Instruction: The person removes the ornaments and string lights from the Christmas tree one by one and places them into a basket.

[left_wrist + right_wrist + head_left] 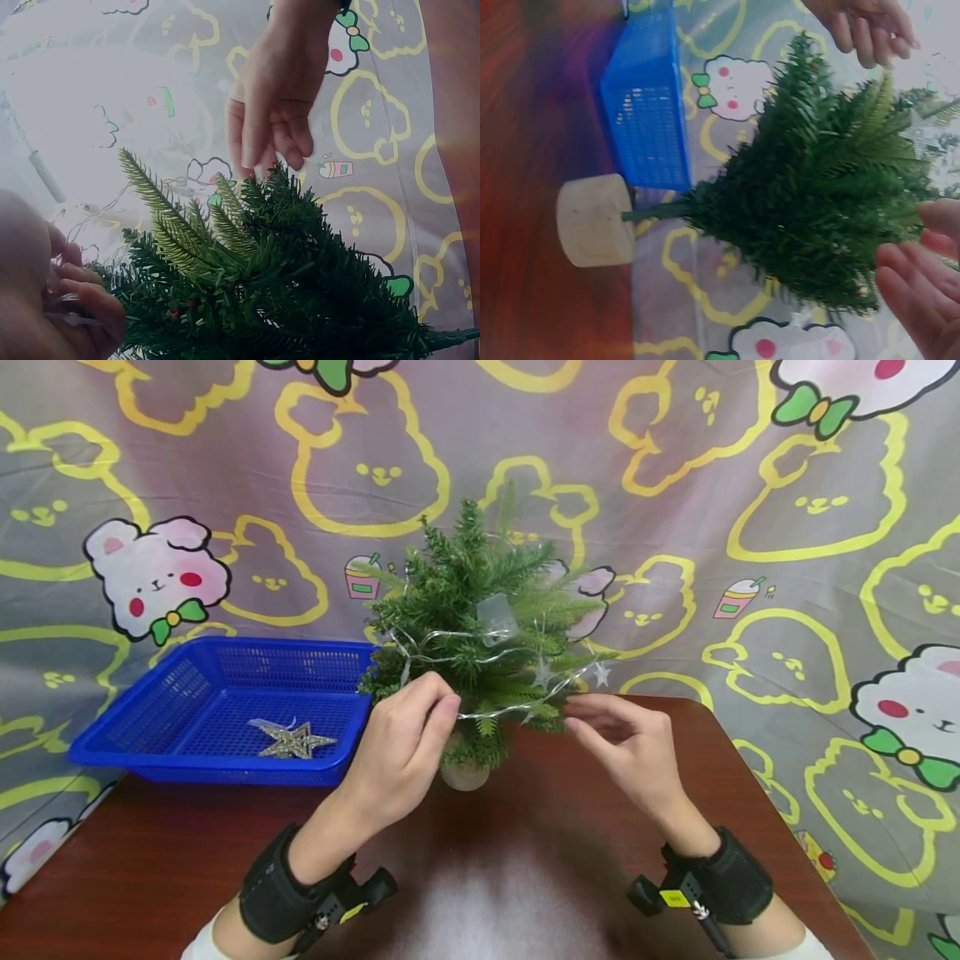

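Note:
A small green Christmas tree [468, 585] stands on a pale wooden base [596, 221]. A clear string light [495, 708] with small translucent stars [602, 673] loops across its front. In the head view my left hand [401, 735] pinches the strand at the tree's lower left; the left wrist view shows clear wire among the fingers of this hand [75, 300]. At the lower right branches is my right hand [633, 747], thumb and fingers apart with nothing visible between them. The right wrist view has this hand [922, 277] beside the foliage; contact with the branches I cannot tell.
Left of the tree sits a blue plastic basket [150, 762] on the brown table [187, 852]. Inside it lies a glittery star ornament [296, 742] with a ribbon. A cartoon-patterned cloth [247, 468] hangs behind the table. Each wrist wears a black strap with a camera.

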`<state>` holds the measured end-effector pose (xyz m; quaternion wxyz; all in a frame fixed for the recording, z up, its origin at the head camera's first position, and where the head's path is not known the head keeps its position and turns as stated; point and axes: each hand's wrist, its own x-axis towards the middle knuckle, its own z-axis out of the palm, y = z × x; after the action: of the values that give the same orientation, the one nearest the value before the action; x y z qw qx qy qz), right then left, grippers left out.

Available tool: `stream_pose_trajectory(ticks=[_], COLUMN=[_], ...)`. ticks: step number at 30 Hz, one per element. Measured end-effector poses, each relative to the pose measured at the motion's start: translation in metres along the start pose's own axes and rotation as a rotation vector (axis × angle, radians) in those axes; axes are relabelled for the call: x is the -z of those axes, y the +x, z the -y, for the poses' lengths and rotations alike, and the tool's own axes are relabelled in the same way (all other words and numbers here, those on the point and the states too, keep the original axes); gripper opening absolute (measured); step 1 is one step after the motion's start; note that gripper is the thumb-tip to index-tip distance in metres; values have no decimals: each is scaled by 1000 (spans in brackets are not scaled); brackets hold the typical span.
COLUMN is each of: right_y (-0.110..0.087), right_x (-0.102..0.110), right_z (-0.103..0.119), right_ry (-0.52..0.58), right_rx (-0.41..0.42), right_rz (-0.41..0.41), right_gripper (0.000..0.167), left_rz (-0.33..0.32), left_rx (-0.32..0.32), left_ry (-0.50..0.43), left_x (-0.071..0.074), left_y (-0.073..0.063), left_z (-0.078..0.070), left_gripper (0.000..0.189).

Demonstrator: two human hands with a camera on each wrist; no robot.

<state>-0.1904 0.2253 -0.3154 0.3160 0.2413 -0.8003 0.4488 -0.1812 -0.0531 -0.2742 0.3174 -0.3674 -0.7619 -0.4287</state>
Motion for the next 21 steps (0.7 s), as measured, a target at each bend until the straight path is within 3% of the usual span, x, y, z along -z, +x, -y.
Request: stream_pose_trajectory(ticks=[6, 9, 17, 21], right_y=[12, 20, 34, 34], right_x=[14, 18, 21, 21], right_z=[5, 7, 6, 5], right_ry=[-11, -6, -19, -32], right_rx=[30, 26, 14, 25], right_rz=[-247, -325, -280, -258], right_gripper=[19, 21, 32, 23], left_rz=[19, 27, 53, 63], left_rx=[-7, -6, -3, -46], left_ry=[4, 7, -26, -28], left_x=[-1, 0, -1, -3], left_y=[0, 0, -2, -2], left_z=[-1, -1, -3, -3], left_gripper=[23, 21, 22, 22])
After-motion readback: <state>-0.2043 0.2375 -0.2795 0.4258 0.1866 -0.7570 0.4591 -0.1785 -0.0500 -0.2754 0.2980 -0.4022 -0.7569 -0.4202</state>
